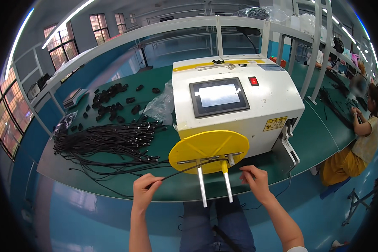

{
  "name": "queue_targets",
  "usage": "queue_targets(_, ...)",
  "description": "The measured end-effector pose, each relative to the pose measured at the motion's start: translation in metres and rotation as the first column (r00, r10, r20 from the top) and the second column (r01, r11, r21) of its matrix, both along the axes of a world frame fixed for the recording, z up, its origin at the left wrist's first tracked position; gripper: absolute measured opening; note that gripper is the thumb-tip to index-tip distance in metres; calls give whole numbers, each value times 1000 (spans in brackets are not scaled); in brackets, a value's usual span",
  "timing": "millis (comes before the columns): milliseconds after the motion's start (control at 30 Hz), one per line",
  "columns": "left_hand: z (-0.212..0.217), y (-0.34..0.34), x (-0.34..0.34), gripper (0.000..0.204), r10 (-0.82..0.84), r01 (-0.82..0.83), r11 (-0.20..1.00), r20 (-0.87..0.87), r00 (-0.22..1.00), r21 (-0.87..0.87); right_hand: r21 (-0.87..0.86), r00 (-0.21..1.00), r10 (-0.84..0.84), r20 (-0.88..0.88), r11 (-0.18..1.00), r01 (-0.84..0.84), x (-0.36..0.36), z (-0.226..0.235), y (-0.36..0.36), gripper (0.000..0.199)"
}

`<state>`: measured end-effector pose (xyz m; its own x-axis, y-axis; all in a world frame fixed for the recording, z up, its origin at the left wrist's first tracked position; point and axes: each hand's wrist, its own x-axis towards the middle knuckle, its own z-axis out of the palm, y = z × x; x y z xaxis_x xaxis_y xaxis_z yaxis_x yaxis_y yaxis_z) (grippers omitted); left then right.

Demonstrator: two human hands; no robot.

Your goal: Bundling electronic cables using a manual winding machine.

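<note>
My left hand (146,188) is closed on a black cable (178,172), pinched between thumb and fingers. From there the cable runs right, across the front of a yellow disc (209,145), to the prongs on it. Two metal rods (202,185) stick out of the disc toward me. To the right of the disc, my right hand (255,179) hovers with its fingers loosely bent and apart, nothing visible in them. The disc is mounted on the front of a white winding machine (260,111), which has a lit screen (218,97) and a red switch (253,81).
A thick bundle of black cables (109,140) lies on the green table (151,71) at left, with several small black parts (109,96) behind it. Clear plastic bags (160,105) lie beside the machine. A metal bracket (286,147) stands at its right. Another person (361,138) sits farther right.
</note>
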<state>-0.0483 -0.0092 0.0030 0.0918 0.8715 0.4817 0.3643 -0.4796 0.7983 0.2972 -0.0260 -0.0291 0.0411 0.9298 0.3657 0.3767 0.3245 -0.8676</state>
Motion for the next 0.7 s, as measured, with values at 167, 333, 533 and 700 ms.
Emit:
queue_targets(167,-18,-7,-21,11,-26,25,998,-13,1000,-60,-39,1000,2,5,999,-1,3,-9,0,14)
queue_targets(333,-19,-4,-21,11,2,-2,999,0,1000,-52,-66,1000,-3,8,998,4,-2,-11,-2,15)
queue_targets(533,-19,-5,-22,10,13,-12,999,19,1000,-43,-64,1000,8,12,998,-7,-2,-11,-2,15)
queue_targets(700,-14,-5,-18,11,-9,10,1000,16,1000,-7,-58,1000,10,23,998,-9,-2,-15,-3,15)
